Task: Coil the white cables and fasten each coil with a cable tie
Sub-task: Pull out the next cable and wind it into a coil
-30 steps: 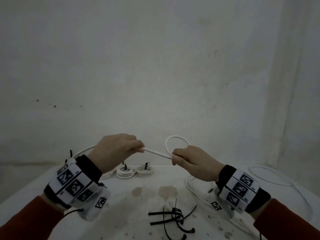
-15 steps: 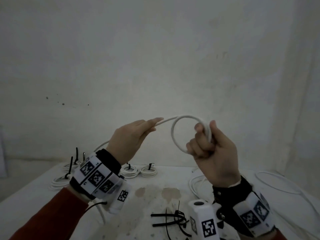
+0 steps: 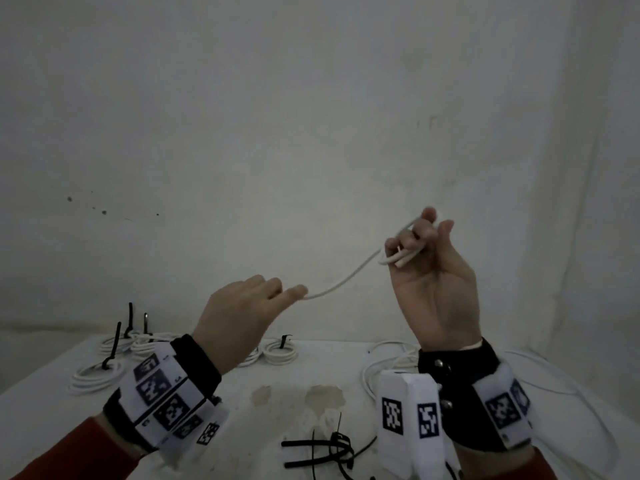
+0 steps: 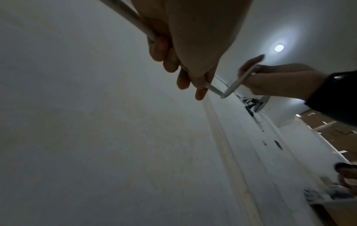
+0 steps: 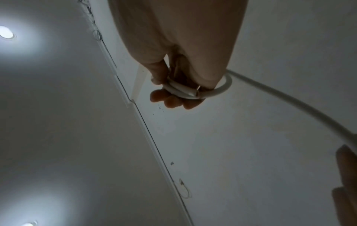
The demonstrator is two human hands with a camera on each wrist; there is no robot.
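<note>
Nearest, spare black cable ties (image 3: 320, 452) are lying on the tabletop (image 3: 52, 403). Above, the left hand (image 3: 242, 317) is pinching a white cable (image 3: 346, 280), feeding the small coil gripped by the right hand (image 3: 434, 285). Beyond, several tied coils (image 3: 280, 351) are waiting finished; loose cable (image 3: 377, 367) remains.

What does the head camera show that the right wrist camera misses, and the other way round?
Only the head view shows the table with tied coils, loose black ties and uncoiled cable. Only the right wrist view shows the ceiling lights and the cut cable end lying across the fingers. Both show the right hand holding a small loop while the cable runs to the left hand.
</note>
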